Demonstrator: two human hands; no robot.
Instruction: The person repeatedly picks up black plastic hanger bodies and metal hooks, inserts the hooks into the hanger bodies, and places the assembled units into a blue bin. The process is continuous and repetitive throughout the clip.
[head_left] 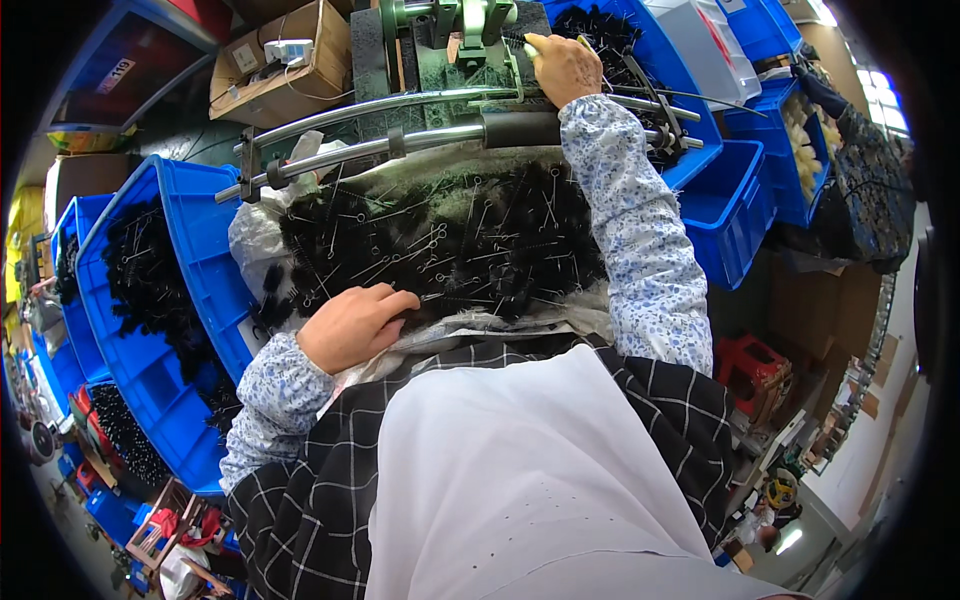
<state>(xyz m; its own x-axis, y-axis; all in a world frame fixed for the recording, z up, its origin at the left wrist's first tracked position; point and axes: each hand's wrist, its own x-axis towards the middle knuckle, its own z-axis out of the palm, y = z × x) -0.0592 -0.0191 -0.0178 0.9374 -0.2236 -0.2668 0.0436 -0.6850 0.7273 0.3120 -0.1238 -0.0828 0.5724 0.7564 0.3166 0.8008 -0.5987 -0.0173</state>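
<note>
My left hand (360,325) lies at the near edge of a pile of small black-bristled wire brushes (440,235), many with looped wire ends. Its fingers are curled, thumb against index, and a thin metal tip shows just beyond them; what they hold is unclear. Up at the green machine (472,40), my right hand (567,70) is closed, with a pale yellow covering on a fingertip. Whatever it pinches is too small to make out. Dark bristles show beside those fingertips. Two steel rails (430,137) run across between the machine and the pile.
Blue crates (205,235) with black brushes stand at left. Another blue bin (690,120) of brushes sits beyond my right arm, near an empty-looking blue bin (735,210). A cardboard box (285,65) is at far left, a red stool (752,372) at right.
</note>
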